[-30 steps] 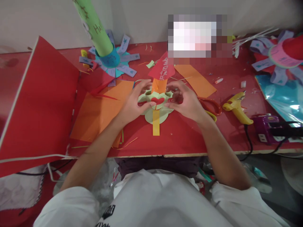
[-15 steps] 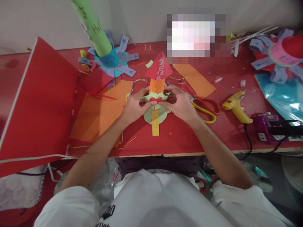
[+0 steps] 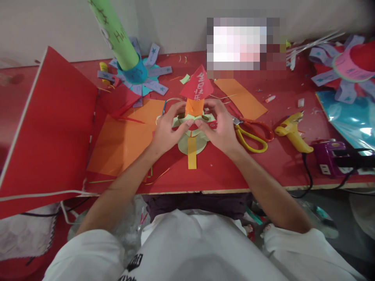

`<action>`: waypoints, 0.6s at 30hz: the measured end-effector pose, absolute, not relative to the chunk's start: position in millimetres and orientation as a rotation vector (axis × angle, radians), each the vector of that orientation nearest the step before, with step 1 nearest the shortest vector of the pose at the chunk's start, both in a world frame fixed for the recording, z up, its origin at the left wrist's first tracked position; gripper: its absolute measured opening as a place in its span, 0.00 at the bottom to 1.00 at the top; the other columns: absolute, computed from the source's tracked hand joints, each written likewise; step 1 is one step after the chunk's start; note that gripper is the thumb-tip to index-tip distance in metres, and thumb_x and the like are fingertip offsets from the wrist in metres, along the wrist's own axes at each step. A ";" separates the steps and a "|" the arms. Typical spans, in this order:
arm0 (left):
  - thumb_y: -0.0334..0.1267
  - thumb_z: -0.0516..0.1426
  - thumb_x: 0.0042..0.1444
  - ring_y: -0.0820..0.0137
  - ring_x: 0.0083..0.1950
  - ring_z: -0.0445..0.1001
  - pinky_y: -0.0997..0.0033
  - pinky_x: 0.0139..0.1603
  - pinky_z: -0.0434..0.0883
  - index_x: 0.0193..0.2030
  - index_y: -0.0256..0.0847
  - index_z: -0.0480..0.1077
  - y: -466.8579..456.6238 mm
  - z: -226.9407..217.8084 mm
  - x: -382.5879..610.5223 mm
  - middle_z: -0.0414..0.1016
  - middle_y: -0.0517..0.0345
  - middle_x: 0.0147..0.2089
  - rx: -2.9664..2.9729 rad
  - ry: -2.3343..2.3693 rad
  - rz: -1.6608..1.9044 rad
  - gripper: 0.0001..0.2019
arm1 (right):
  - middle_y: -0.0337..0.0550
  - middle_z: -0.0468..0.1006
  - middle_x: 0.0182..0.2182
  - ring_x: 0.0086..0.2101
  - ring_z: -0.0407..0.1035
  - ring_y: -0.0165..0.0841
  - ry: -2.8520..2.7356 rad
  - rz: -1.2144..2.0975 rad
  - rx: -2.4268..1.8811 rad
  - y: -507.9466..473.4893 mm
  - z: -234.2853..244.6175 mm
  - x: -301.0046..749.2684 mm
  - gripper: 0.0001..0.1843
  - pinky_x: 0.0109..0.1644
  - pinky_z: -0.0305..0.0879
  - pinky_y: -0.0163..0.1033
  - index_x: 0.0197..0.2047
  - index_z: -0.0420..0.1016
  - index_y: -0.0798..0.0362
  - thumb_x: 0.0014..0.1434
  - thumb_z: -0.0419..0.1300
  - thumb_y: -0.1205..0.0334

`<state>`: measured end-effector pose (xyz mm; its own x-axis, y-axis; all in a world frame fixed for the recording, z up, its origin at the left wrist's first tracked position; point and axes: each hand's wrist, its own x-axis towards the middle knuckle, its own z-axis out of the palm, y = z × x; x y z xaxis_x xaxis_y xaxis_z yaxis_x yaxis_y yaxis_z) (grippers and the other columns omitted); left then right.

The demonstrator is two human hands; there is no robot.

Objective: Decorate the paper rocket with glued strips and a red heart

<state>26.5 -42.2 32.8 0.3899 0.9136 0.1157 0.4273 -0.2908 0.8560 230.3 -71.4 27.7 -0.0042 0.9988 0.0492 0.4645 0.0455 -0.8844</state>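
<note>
A small paper rocket stands at the table's middle: a red cone top (image 3: 197, 86) on an orange tube (image 3: 193, 106), ringed by a pale green band (image 3: 178, 121). Its base is a pale green disc (image 3: 189, 145) with a yellow strip (image 3: 191, 153) running toward me. My left hand (image 3: 168, 127) pinches the green band from the left. My right hand (image 3: 218, 127) pinches it from the right. The fingertips of both hands meet in front of the tube and hide the red heart on the band.
Red-and-yellow scissors (image 3: 252, 134) and a yellow glue gun (image 3: 292, 134) lie right of my hands. A purple power strip (image 3: 329, 158) sits at the right edge. Orange sheets (image 3: 123, 138) and a raised red board (image 3: 49, 125) are on the left; a green tube craft (image 3: 121, 41) stands behind.
Both hands have closed in around the green band, and their fingertips now cover the red heart. The red cone has tilted slightly to the right.
</note>
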 end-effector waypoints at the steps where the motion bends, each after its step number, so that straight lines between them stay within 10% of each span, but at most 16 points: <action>1: 0.61 0.56 0.67 0.83 0.63 0.77 0.84 0.68 0.76 0.68 0.40 0.67 -42.1 32.4 26.5 0.74 0.53 0.64 1.846 1.145 0.821 0.32 | 0.41 0.68 0.60 0.56 0.64 0.09 -1.569 0.906 -1.520 -71.5 28.5 229.4 0.49 0.67 0.65 0.24 0.64 0.68 0.54 0.57 0.52 0.20; 18: 0.66 0.51 0.68 0.81 0.64 0.76 0.80 0.70 0.77 0.68 0.37 0.63 -42.5 34.9 26.8 0.70 0.52 0.68 1.857 1.154 0.802 0.36 | 0.36 0.68 0.58 0.56 0.66 0.03 -1.509 0.936 -1.467 -73.9 32.7 227.6 0.43 0.64 0.66 0.17 0.63 0.68 0.52 0.58 0.57 0.27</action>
<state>26.8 -42.5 34.9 0.3855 0.9169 0.1037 0.4162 -0.2731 0.8673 227.6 -73.9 32.7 0.0080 0.9985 0.0551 0.3945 0.0475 -0.9177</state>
